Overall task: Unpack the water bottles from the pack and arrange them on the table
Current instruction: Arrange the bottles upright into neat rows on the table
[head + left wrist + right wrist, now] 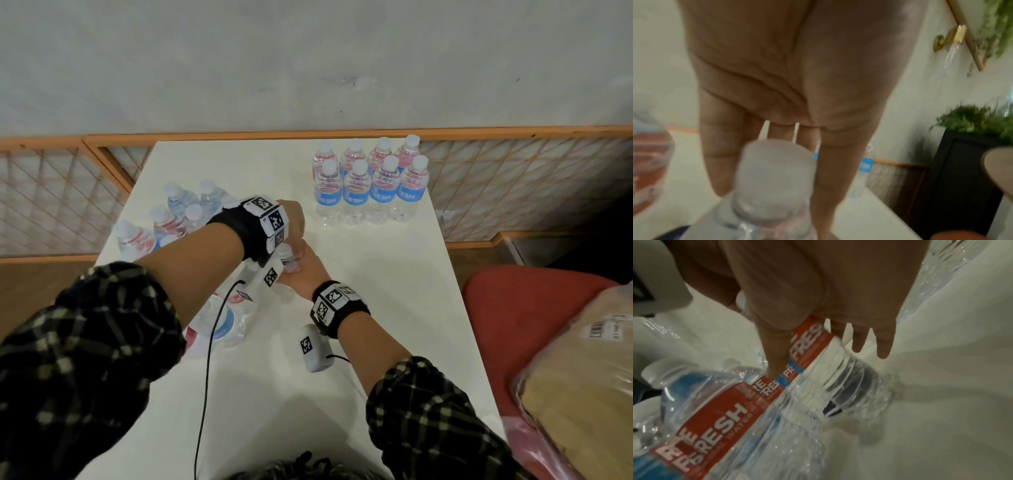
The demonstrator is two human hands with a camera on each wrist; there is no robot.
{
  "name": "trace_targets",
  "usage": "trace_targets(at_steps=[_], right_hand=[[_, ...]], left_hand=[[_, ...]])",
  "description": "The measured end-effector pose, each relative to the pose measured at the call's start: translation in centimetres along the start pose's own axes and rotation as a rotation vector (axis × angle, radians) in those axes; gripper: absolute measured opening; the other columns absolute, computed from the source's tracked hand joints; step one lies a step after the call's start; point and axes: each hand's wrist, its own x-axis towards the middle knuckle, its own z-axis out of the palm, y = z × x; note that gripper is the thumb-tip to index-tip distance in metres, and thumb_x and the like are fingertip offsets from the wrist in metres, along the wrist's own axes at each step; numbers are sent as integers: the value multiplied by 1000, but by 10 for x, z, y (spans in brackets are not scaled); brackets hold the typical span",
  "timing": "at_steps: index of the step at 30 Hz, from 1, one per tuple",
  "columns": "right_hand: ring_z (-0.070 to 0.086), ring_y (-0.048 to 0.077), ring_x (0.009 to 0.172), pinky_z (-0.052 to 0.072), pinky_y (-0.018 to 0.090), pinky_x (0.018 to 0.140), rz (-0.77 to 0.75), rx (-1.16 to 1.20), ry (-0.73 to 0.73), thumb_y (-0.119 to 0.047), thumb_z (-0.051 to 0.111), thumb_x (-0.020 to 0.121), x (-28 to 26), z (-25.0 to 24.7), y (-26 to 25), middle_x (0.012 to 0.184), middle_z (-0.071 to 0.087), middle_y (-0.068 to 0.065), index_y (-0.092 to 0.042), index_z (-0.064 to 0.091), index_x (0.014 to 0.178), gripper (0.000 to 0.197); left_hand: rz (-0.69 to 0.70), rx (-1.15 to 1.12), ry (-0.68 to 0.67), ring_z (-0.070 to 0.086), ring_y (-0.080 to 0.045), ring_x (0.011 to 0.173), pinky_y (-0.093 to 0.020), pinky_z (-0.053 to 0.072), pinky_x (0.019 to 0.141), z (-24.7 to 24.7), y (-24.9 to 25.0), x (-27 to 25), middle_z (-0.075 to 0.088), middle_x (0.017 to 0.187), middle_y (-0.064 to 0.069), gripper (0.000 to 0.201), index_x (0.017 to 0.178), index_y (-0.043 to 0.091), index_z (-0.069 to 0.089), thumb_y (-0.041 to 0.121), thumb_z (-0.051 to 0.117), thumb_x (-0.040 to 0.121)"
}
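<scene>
On the white table (376, 308) I hold one clear water bottle (291, 262) upright between both hands. My right hand (305, 270) grips its body; in the right wrist view the thumb of that hand (818, 305) presses on the red label of the bottle (838, 373). My left hand (291, 222) hovers over the top, and its straight fingers (721, 154) hang just behind the white cap (774, 170). The torn pack (171, 219) with several bottles lies at the left. Several bottles (370, 192) stand in two rows at the back right.
More bottles (222, 322) in wrap lie under my left forearm. A red chair (527, 301) with a bagged brown parcel (582, 377) stands right of the table. A lattice railing (61, 195) runs behind. A black cabinet (962, 178) with plants stands off the table's end.
</scene>
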Motion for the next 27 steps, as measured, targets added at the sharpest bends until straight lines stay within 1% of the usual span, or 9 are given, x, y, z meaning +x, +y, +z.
trace_targets(at_steps=[2,4,7,11,16,18,20,24,27], right_hand=[[52,20,121,39,31,107,35,23,57,-24,83,68,-8,-5,8,133,53,4,-15,32,142,90],[58,20,113,44,28,99,22,40,161,-18,80,71,-17,-16,19,121,59,0,-18,41,133,74],[60,16,99,43,20,84,3,34,314,-16,78,71,-31,-35,33,108,62,-3,-20,48,124,60],[56,13,93,38,16,79,42,75,438,-15,76,75,-51,-58,41,104,58,-6,-19,47,124,58],[53,14,91,37,17,79,83,91,550,-16,75,76,-73,-69,49,103,57,-6,-20,47,124,56],[52,15,91,35,16,77,98,97,601,-15,75,76,-80,-68,52,103,56,-5,-19,47,125,56],[51,15,91,35,16,77,115,110,645,-14,74,77,-90,-63,53,103,55,-5,-18,46,126,57],[51,15,92,37,19,81,137,131,696,-13,74,77,-107,-53,52,103,54,-4,-18,45,128,59],[50,14,92,37,19,81,158,134,725,-13,73,78,-117,-47,51,103,53,-5,-17,44,129,59]], left_hand=[[57,-171,13,52,-12,92,-22,42,76,5,0,-2,61,111,2,39,116,17,62,35,69,82],[89,-241,35,56,-16,100,-26,44,89,9,-3,-12,62,116,1,44,117,20,60,43,68,81],[83,-96,24,55,-22,110,-28,41,90,23,-13,-22,58,122,-2,52,120,19,59,50,67,79],[56,55,-41,54,-24,114,-32,43,94,32,-22,-37,56,127,-4,58,128,11,55,45,67,81],[-2,102,-45,53,-19,94,-27,42,77,28,-41,-48,61,119,-8,50,119,7,59,30,75,77],[-3,124,-62,48,-17,90,-22,38,69,28,-50,-51,60,107,-7,39,106,15,60,29,77,74],[-3,117,-60,53,-20,89,-24,39,71,31,-59,-50,62,105,-6,43,104,20,62,29,82,67],[17,91,-143,53,-17,70,-18,37,53,36,-70,-53,60,88,-2,40,98,14,64,20,84,63],[34,136,-178,52,-21,87,-19,35,55,38,-69,-58,60,112,-12,45,111,7,61,8,79,70]])
